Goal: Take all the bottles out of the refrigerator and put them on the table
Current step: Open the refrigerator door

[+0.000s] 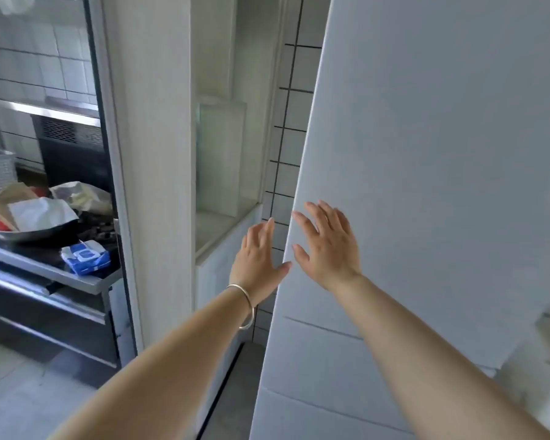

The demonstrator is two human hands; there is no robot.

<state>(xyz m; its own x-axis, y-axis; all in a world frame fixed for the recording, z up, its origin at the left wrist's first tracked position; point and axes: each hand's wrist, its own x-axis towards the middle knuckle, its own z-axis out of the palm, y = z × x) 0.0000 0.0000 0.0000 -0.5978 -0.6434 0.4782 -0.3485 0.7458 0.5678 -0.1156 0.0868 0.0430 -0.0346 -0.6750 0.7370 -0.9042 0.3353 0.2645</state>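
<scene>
A tall white refrigerator (pixel 426 154) fills the right side of the view, its doors closed, so no bottles are visible. My right hand (pixel 327 246) lies flat with spread fingers on the upper door near its left edge. My left hand (pixel 258 258), with a silver bangle on the wrist, is open just left of that edge, thumb tip at the door's side. Horizontal seams of lower drawers show below my right forearm.
A white cabinet pillar (pixel 153 154) and a recessed shelf with a glass panel (pixel 223 160) stand left of the fridge. Farther left, a cluttered stove counter (pixel 45 268) carries a pan, paper bags and a blue wipes pack (pixel 86 257). Tiled wall sits behind.
</scene>
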